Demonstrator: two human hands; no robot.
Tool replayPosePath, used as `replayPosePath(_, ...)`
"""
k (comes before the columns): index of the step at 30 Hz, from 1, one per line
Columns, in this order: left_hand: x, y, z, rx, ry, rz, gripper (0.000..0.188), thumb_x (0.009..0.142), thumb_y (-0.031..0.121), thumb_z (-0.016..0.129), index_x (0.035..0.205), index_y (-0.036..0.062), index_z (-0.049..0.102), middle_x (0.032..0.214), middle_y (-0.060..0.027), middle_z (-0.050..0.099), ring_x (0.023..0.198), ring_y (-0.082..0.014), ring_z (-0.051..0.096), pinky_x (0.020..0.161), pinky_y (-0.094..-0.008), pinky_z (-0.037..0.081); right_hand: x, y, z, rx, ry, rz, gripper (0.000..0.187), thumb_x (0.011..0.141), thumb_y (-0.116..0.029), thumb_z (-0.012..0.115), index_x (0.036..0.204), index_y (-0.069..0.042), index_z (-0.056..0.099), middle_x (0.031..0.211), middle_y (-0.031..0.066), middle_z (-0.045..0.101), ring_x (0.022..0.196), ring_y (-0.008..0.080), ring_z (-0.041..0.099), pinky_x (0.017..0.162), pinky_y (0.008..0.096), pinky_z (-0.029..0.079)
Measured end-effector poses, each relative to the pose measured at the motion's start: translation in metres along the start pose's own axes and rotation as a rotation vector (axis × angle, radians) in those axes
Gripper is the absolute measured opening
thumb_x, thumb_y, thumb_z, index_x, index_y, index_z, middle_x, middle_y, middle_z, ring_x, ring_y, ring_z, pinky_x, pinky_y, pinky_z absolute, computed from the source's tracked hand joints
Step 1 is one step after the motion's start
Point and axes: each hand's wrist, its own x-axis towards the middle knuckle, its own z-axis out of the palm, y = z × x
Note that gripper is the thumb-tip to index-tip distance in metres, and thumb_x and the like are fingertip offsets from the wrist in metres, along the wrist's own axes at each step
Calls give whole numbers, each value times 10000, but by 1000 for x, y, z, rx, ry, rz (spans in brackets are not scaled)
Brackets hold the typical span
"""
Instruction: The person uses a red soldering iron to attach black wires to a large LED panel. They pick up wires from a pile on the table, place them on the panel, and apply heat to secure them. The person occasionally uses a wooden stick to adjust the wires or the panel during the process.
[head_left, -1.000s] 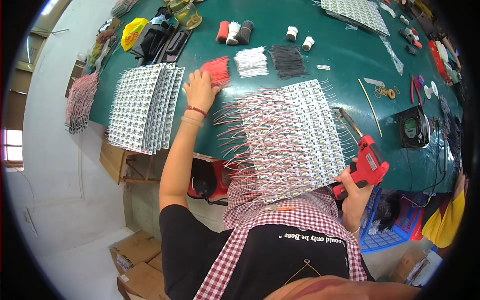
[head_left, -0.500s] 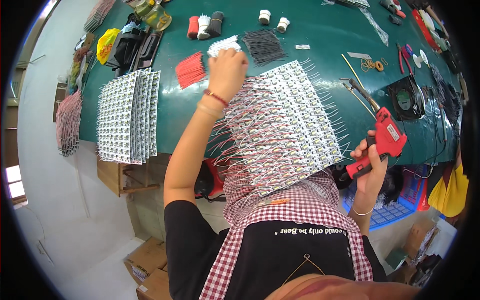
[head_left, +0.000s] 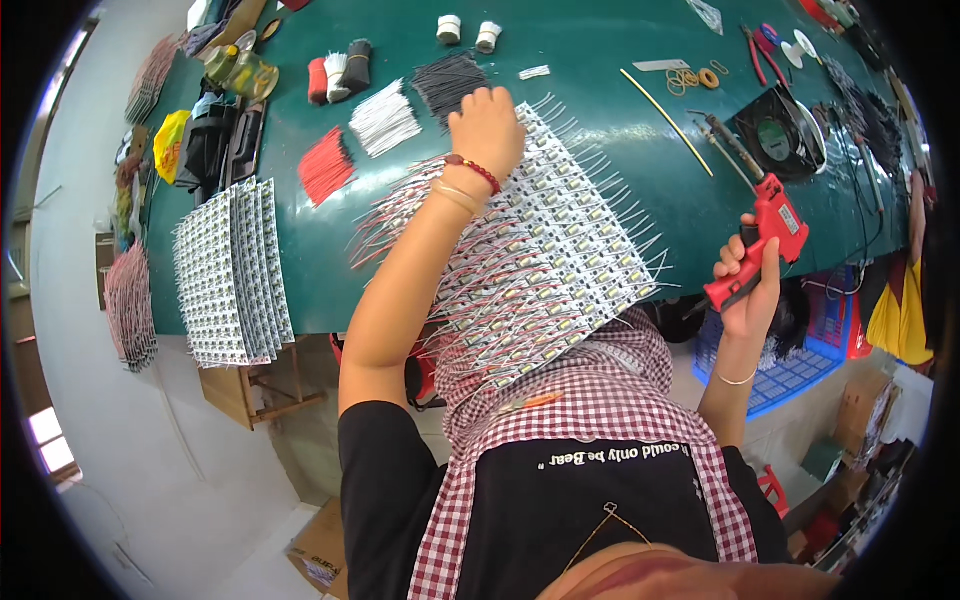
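My left hand is curled at the near edge of a pile of black wires, above the far left corner of a circuit board panel. Its fingers look pinched together, with the tips hidden. My right hand is wrapped round the handle of a red soldering gun, its metal tip pointing up and away. The white panel tilts from the table edge toward my lap. Red and white wires cover its left part, and white wires stick out along its right edge. Loose white wires and red wires lie left of my hand.
A stack of similar panels overhangs the table's left front edge. Wire bundles stand behind the loose piles. A yellow stick, a small black fan, red pliers and a tape roll are at right.
My left hand has moved right from the white wires to the black ones. The right hand still grips the soldering gun. The whole view has shifted somewhat.
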Motion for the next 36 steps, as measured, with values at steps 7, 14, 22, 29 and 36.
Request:
replayPosePath(7,14,-11,-11,-151,-251,-23,318,746,194,705,994,21,605,1029,-164,643,1026,-338,592,862,-450,473,-5,-7,-13,53,-28,-30,449,1009,-355,477,1300,-16,432,824,61,504,700,124,489,649,279,453)
replayPosePath(14,22,-36,3,-331,-230,52,185,763,141,677,851,-21,656,764,-134,671,719,-247,647,701,-345,510,-3,14,-16,158,-28,51,426,1005,-335,486,1285,-16,448,823,64,506,687,124,482,648,283,453)
replayPosePath(22,24,-33,-9,-250,-313,42,214,780,189,668,838,-17,667,763,-145,670,776,-274,665,721,-357,512,-3,23,-19,238,-13,89,420,1011,-298,487,1304,-5,421,828,63,489,687,111,468,629,253,450)
replayPosePath(29,33,25,-32,257,114,44,298,776,257,648,974,35,630,1038,-170,643,984,-365,622,782,-530,496,-7,3,-30,217,12,-43,431,1010,-295,490,1312,2,410,818,57,455,696,111,451,627,246,446)
replayPosePath(36,72,132,61,1,194,677,132,843,173,577,955,125,627,1035,-58,587,1061,-260,519,828,-423,437,-12,-10,-33,247,-38,-83,430,1004,-297,500,1306,-3,416,821,60,449,691,120,440,629,257,431)
